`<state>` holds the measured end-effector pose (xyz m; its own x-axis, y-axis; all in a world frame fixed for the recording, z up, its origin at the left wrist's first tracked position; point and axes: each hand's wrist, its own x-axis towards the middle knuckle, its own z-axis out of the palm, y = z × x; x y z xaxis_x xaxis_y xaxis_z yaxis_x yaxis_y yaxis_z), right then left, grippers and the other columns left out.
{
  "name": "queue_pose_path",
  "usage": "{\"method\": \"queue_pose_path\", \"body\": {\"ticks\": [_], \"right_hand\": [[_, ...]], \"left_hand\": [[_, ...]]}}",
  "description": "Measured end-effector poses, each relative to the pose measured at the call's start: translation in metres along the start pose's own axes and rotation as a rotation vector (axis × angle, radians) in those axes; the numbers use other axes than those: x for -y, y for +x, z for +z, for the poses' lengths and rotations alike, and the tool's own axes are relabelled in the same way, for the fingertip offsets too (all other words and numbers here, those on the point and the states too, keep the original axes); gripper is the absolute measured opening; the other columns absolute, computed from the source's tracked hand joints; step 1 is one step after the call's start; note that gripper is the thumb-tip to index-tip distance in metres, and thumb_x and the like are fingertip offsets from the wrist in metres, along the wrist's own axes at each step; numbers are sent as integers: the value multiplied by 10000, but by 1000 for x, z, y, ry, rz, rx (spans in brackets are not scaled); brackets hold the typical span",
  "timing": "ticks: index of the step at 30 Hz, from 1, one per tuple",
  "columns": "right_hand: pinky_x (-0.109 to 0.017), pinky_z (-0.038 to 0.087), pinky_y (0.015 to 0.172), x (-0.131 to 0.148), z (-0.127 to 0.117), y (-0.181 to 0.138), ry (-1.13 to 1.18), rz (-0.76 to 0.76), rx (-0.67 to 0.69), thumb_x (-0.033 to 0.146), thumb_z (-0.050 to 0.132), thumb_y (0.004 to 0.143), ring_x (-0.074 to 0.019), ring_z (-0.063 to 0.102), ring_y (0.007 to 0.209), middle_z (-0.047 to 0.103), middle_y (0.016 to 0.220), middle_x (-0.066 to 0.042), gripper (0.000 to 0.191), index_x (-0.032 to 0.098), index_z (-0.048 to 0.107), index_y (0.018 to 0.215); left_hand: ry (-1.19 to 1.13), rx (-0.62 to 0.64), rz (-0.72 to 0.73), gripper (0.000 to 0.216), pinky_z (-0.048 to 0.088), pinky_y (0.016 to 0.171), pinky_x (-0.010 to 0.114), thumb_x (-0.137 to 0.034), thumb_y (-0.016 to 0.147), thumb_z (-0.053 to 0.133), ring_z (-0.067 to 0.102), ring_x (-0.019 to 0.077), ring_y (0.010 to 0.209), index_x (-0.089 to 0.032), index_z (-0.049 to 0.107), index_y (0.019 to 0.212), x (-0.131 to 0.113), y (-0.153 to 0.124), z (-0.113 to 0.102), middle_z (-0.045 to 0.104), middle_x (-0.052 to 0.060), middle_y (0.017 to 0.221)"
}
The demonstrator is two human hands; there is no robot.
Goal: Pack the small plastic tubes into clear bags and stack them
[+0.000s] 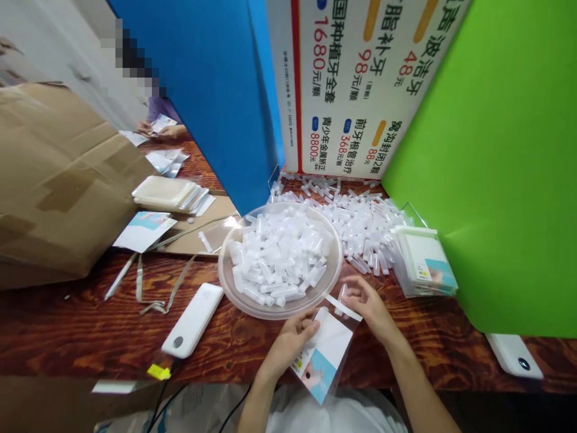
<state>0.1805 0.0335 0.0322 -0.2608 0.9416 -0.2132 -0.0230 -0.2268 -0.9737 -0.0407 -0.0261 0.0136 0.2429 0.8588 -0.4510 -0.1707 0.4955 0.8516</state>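
My left hand [295, 340] grips the side of a clear plastic bag [325, 355] above the table's front edge. Inside the bag is a printed white and blue card; a white strip runs along the bag's upper end. At that open end, my right hand [367, 304] has its fingers closed on a small translucent plastic tube [342, 294], partly hidden by the fingers and the bag's film. Just beyond both hands, a round plastic bowl [225, 288] is heaped with similar white-capped tubes [282, 252].
Loose tubes [360, 225] spread behind the bowl. Stacked bagged cards [428, 264] lie at right, plastic sleeves [164, 193] at left beside a cardboard box [58, 180]. Blue [211, 90] and green [491, 180] panels stand upright. A white device [193, 319] lies left. Another person's hands [162, 129] hold a card.
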Motion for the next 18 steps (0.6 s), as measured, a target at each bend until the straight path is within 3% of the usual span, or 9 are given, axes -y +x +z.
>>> {"method": "queue_pose_path", "body": {"ticks": [3,6,8,12,15,18], "right_hand": [[-295,550,611,-2,10,-21,-16,-31,-33,493,825,759,-191,678,667,715,783,-18,391,223,672,997],[-366,559,800,16,14,-29,-277,-148,127,458,726,881,-245,699,901,759,945,-86,263,199,760,854],[-374,548,832,38,14,-23,-394,-259,144,402,657,945,-242,697,927,760,970,-92,261,200,777,831],[-350,524,804,82,26,20,-744,-451,-1,279,646,949,-222,678,890,739,939,-71,130,207,750,919],[-317,488,765,95,49,61,-1149,-362,141,143,744,824,-241,668,884,733,910,-85,96,197,750,903],[-282,446,643,94,71,86,-1243,-268,287,2,771,689,-217,645,686,691,683,-52,192,180,735,751]], "left_hand": [[-52,86,-12,720,395,624,237,-625,727,802,546,144,654,-127,693,1235,-2,4,-2,647,6,703],[-78,158,-13,701,387,614,234,-610,734,806,535,140,646,-135,695,1237,-4,3,-6,647,6,706],[-96,184,-4,694,384,614,233,-615,729,809,534,140,652,-141,705,1226,-3,1,-11,650,10,720],[-127,171,-9,719,373,601,234,-642,694,821,519,136,634,-132,720,1190,4,2,-18,631,7,703],[-114,133,-5,650,372,589,236,-650,688,821,514,134,622,-113,751,1048,9,5,-19,627,12,685],[-119,94,0,606,402,610,252,-673,677,813,550,156,651,-113,751,901,9,5,-17,662,39,714]]}}
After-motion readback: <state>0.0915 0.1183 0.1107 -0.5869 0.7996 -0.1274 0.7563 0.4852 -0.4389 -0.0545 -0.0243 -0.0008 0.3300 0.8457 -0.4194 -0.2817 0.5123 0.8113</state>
